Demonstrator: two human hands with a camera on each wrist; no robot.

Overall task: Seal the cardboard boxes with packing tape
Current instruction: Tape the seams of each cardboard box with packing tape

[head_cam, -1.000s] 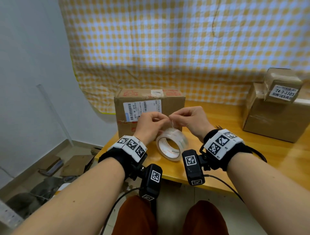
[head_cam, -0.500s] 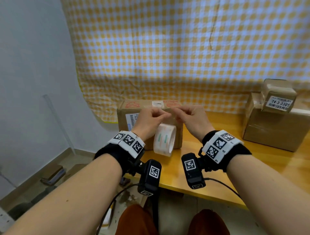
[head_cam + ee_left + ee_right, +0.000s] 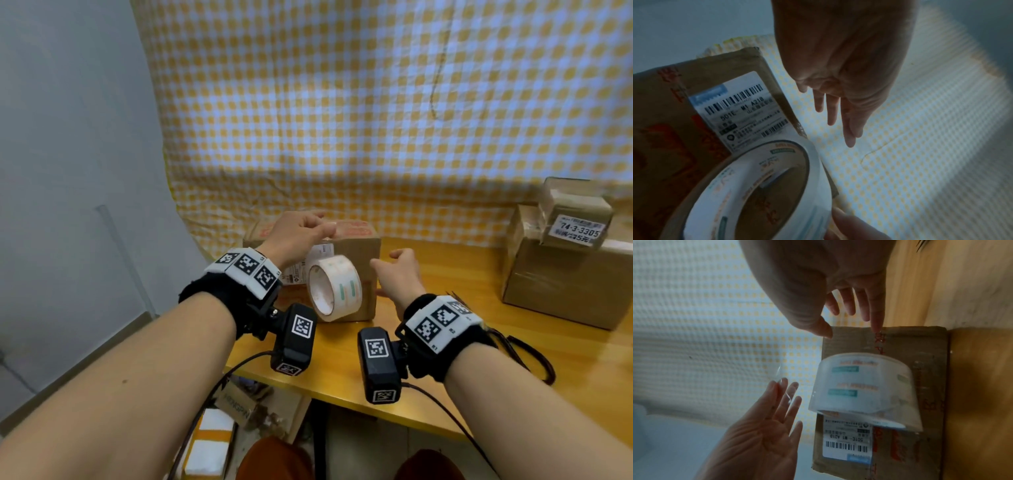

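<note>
Hanging before the box (image 3: 356, 274) edge, the tape roll (image 3: 334, 287) separates two slack-fingered hands (left (image 3: 296, 236), right (image 3: 397, 274)).

Brown cardboard box (image 3: 356, 270) with red print and a white barcode label (image 3: 740, 110); clear tape roll (image 3: 334, 287) — orange and green markings; yellow-and-white gingham curtain (image 3: 342, 102); honey-yellow worktop (image 3: 462, 329).

I see the tape roll (image 3: 335, 288) hanging right in front of the cardboard box (image 3: 356, 270), blocking its face; open surface (image 3: 445, 308) lies between it and the stacked boxes (image 3: 568, 274) right.
</note>
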